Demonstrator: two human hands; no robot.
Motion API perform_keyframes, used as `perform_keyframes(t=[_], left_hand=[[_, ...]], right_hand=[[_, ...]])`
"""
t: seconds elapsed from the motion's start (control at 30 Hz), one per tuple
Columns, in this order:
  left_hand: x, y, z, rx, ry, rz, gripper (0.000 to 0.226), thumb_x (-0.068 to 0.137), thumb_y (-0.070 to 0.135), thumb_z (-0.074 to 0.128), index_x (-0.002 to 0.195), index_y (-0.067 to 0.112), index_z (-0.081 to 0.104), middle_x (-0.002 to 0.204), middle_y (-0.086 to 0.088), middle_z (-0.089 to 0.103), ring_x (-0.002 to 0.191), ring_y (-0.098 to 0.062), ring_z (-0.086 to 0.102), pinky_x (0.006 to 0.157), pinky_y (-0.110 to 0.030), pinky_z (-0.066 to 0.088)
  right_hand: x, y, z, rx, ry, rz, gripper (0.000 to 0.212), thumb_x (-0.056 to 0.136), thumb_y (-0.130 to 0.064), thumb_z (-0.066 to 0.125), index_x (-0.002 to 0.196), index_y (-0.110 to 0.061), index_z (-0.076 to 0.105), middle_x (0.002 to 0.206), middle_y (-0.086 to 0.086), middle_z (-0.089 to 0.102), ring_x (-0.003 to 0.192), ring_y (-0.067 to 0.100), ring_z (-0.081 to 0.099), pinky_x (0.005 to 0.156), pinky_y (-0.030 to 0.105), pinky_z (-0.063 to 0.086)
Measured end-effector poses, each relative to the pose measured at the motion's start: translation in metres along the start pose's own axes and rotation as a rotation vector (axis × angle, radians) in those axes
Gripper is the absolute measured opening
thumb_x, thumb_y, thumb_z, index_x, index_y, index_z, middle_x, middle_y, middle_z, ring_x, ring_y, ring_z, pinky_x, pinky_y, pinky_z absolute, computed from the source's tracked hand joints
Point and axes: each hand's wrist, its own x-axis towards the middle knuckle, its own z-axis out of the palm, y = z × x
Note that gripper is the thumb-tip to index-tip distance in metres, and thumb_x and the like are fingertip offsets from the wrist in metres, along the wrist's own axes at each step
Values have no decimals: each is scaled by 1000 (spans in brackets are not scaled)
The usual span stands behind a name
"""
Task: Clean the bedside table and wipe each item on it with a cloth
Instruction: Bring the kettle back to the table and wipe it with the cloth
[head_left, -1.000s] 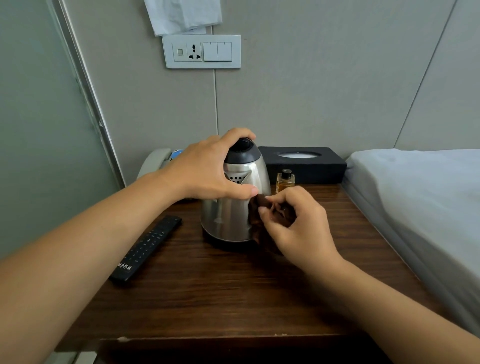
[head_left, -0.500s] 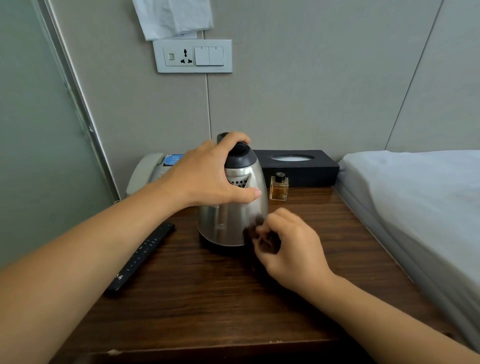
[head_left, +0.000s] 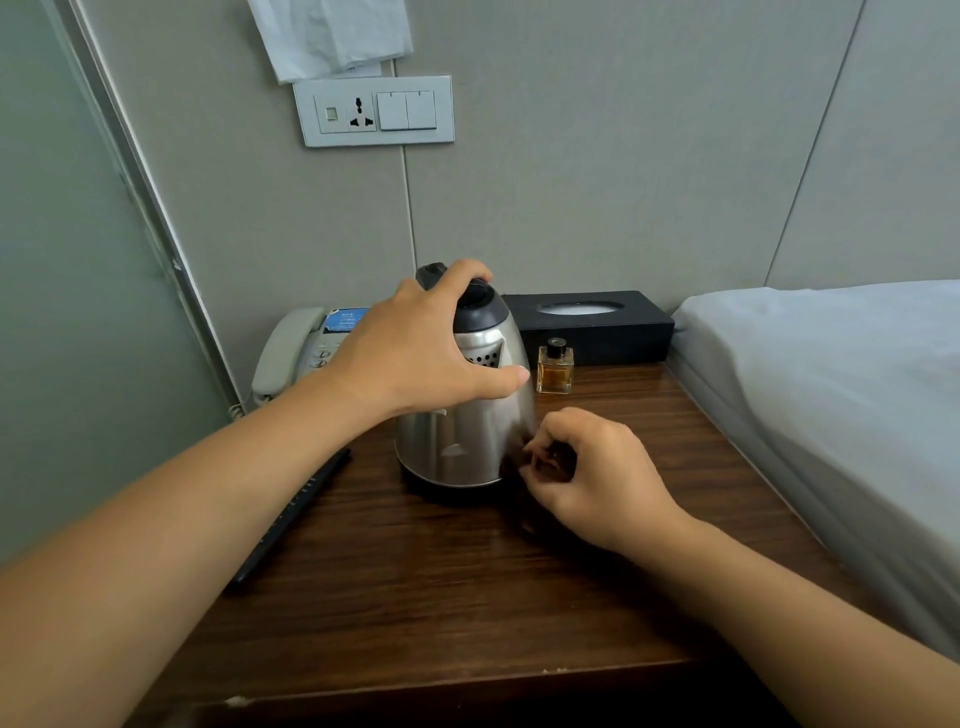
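Kettle upright mid bedside table, nearer back half. Left hand grips kettle top, fingers curled over lid, thumb across front. Right hand pinches dark cloth against kettle's lower right side, fingers bunched. Remote just left of kettle, partly under left forearm. Phone back left; tissue box back right; small bottle just beside kettle. Bed abuts right table edge. Bare wood toward front edge.
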Motion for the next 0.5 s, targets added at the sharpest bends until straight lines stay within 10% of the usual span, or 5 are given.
perform_keyframes(t=[0.17,0.33,0.5], left_hand=[[-2,8,0,19,-3,-18,87,65,78,76,135,49,32,114,-3,48,93,-25,53,76,-33,41],[-2,17,5,78,30,-95,92,68,82,71,141,44,31,123,-8,50,94,-24,49,77,-34,41],[10,10,-19,172,-182,-41,120,54,102,56,152,42,21,143,-7,53,114,-28,58,86,-39,50]], right_hand=[[7,-16,-5,137,260,-54,13,86,-23,77,94,-24,67,92,-15,64,89,6,62,74,30,55],[-10,-13,9,-64,-73,-59,13,85,-38,75,92,-37,64,95,-19,59,92,2,57,77,33,56],[-4,-21,2,59,146,20,16,84,-30,79,92,-32,66,92,-18,62,89,1,60,73,29,56]])
